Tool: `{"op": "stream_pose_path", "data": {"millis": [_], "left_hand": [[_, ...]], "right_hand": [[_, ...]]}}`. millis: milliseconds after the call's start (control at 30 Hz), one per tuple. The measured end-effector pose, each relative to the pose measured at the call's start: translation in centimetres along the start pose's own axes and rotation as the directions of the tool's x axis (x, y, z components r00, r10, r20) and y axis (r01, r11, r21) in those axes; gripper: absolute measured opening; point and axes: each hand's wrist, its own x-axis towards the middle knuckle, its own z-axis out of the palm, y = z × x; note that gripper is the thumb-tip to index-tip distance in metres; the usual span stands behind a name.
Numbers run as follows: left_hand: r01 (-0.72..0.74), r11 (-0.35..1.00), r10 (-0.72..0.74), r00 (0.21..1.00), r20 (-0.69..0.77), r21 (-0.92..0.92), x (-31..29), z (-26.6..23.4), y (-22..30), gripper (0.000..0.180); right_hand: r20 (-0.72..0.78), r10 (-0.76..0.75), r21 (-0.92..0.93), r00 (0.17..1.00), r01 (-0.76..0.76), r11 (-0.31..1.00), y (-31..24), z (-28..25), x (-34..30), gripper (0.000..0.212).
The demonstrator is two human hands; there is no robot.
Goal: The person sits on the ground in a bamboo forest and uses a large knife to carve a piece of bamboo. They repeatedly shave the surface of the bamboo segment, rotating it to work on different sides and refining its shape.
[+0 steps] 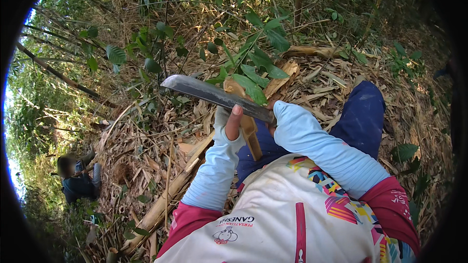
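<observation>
A machete (pixel 214 94) with a broad dark blade points to the left in front of my body. Its rear end runs into my right hand (pixel 272 125), which is closed round the handle and mostly hidden by the light blue sleeve. Just below the blade, my left hand (pixel 234 123) shows its thumb upright along a split piece of bamboo (pixel 250 139); the other fingers are hidden. The bamboo piece slants down toward my lap, and the blade crosses over it. Whether the edge touches the bamboo cannot be made out.
Dry bamboo leaves and chips cover the ground around my knees. A long bamboo pole (pixel 161 208) lies to the left. Green leaves (pixel 253 70) rise just beyond the blade, near a split log piece (pixel 312 51). Another person (pixel 80 180) sits at the far left.
</observation>
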Motion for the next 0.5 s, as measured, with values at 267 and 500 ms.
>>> {"op": "stream_pose_path", "data": {"millis": [267,500], "left_hand": [[0.016,0.984,-0.046,0.985,0.166,0.18,-1.1,2.3,3.7,0.073],[0.011,0.967,-0.072,0.97,0.233,0.253,-0.8,1.0,3.6,0.083]], "right_hand": [[-0.052,-0.03,0.061,0.998,0.033,0.998,1.2,0.7,-2.9,0.038],[-0.016,-0.009,0.114,1.0,0.011,0.993,1.1,0.7,-3.3,0.035]]}}
